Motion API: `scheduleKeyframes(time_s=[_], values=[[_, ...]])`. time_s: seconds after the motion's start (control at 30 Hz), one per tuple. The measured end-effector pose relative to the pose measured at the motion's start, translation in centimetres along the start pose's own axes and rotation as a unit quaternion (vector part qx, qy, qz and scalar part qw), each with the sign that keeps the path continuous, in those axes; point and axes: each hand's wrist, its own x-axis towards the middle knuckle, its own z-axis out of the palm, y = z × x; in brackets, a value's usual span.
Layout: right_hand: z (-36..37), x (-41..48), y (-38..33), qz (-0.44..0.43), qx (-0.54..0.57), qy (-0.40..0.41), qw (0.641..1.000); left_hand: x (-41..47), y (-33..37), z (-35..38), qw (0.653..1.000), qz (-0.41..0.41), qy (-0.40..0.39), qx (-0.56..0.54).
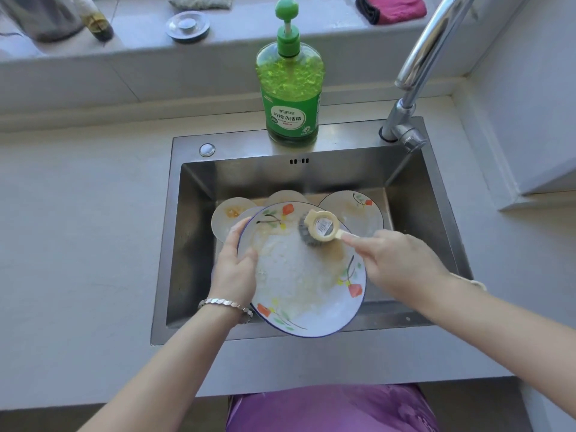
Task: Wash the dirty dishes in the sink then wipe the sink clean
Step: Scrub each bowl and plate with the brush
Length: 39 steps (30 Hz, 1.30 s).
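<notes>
Over the near rim of the rectangular brushed-steel sink [199,244], a round white ceramic plate with orange flowers and a thin blue rim [307,294] is held tilted, its centre filmed with pale suds. Left hand [235,269], braceleted, clamps the plate's left edge. Right hand [402,260] is closed round the cream plastic handle of a steel-wool scrubbing brush [318,229], whose grey pad touches the plate's far part. Beneath lie more soiled round plates [230,213]. Far rim: a clear green pump bottle of detergent [291,88], roughly full; right, a chrome tap [414,79].
</notes>
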Motion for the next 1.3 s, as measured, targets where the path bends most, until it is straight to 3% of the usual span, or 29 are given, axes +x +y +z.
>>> scheduleKeyframes(time_s=[0.13,0.33,0.5,0.67,0.77,0.9,1.07,1.2,1.3], values=[[0.7,-3.6,-0.1,-0.049,-0.047,-0.057,0.996,0.7,0.3,-1.1,0.999,0.024,0.033,-0.009],[-0.2,0.1,0.4,-0.035,-0.072,0.037,0.996,0.2,0.3,0.5,1.0,0.021,0.016,0.006],[0.9,-1.6,0.6,-0.067,-0.076,-0.033,0.994,0.9,0.6,-0.3,0.998,0.046,0.032,-0.003],[0.1,-0.5,0.6,0.002,-0.011,-0.03,0.999,1.4,0.8,-0.2,0.996,0.065,0.069,-0.003],[0.4,-3.4,-1.5,0.0,0.148,-0.085,0.985,2.1,1.0,-0.2,0.991,0.075,0.108,0.004],[0.4,-4.8,-4.1,-0.016,0.321,-0.112,0.94,1.7,1.2,0.7,0.991,0.091,0.098,0.004],[-0.4,-2.7,0.2,0.072,0.195,-0.07,0.976,2.3,1.3,0.3,0.989,0.076,0.126,-0.022],[0.9,-4.4,-3.9,0.008,0.318,-0.107,0.942,2.0,1.3,0.9,0.989,0.065,0.13,-0.018],[0.3,-3.2,-2.3,0.037,0.265,-0.098,0.958,2.2,1.1,0.5,0.989,0.046,0.141,-0.028]])
